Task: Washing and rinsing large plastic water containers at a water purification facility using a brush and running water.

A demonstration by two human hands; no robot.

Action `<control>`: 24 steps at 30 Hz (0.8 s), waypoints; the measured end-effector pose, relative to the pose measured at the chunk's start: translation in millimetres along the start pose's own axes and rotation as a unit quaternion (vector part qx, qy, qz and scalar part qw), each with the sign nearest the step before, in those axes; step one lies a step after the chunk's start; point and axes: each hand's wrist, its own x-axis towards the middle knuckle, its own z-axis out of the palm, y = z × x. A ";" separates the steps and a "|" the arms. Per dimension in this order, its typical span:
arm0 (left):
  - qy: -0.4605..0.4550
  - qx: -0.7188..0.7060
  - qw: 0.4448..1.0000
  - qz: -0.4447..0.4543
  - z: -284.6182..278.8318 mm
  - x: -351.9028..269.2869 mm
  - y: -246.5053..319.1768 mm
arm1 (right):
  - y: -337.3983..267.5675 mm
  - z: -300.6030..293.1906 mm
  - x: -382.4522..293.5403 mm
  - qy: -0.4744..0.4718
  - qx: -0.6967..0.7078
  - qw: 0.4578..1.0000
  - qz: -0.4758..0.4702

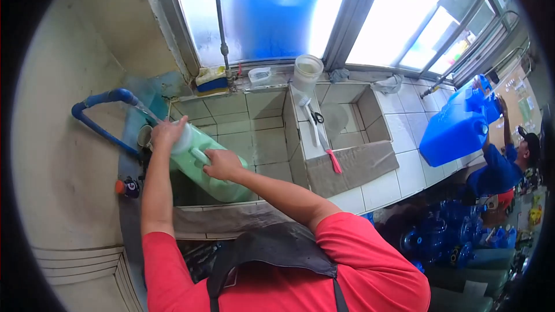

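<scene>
A translucent green plastic jug (208,180) lies tilted in the left tiled basin (269,141). My right hand (223,164) grips the jug's handle (199,156). At the jug's upper end, my left hand (168,133) is closed on a white round lid (184,139); some of its fingers are hidden. Water runs from a blue pipe spout (123,95) down onto the area of my left hand. A white cup (145,135) stands just left of that hand.
Right of the basin are a white brush (313,125), a red-handled knife (333,160), a smaller basin (375,117) and a grey cloth (353,168). A white bucket (308,71) stands by the window. Farther right, another person (498,173) reaches near a blue jug (453,125).
</scene>
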 end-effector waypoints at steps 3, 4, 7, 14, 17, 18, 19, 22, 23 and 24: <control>-0.091 -0.036 0.994 0.043 5.1 29.5 -29.4 | -5.5 5.9 1.0 0.007 -0.002 1.000 -0.006; -0.094 -0.035 0.994 0.039 6.1 29.6 -31.9 | -5.9 9.0 -0.5 0.016 -0.004 1.000 -0.007; -0.067 -0.082 0.960 0.261 11.2 26.7 -38.9 | -9.9 10.2 3.9 0.011 -0.007 1.000 0.022; 0.021 -0.077 0.986 0.145 11.7 6.7 -8.5 | -8.5 0.9 3.6 0.024 -0.001 0.999 0.039; 0.021 -0.047 0.998 0.025 14.5 11.8 -20.1 | -16.7 5.8 3.0 0.007 -0.023 0.999 0.032; 0.012 -0.045 0.999 0.006 16.1 22.0 -26.0 | -18.1 7.8 2.6 0.011 -0.024 0.999 0.026; 0.010 -0.045 0.999 0.003 10.9 26.0 -28.8 | -18.0 8.9 2.6 0.007 -0.023 0.999 0.026; -0.081 -0.060 0.995 -0.015 4.8 29.3 -31.8 | -16.2 9.1 3.9 0.011 -0.025 0.999 0.032; -0.028 -0.066 0.993 0.096 8.8 24.5 -32.3 | -15.8 9.1 3.6 0.010 -0.023 0.999 0.031; 0.026 -0.072 0.975 0.207 9.9 21.6 -31.5 | -15.5 9.1 3.6 0.010 -0.020 0.999 0.030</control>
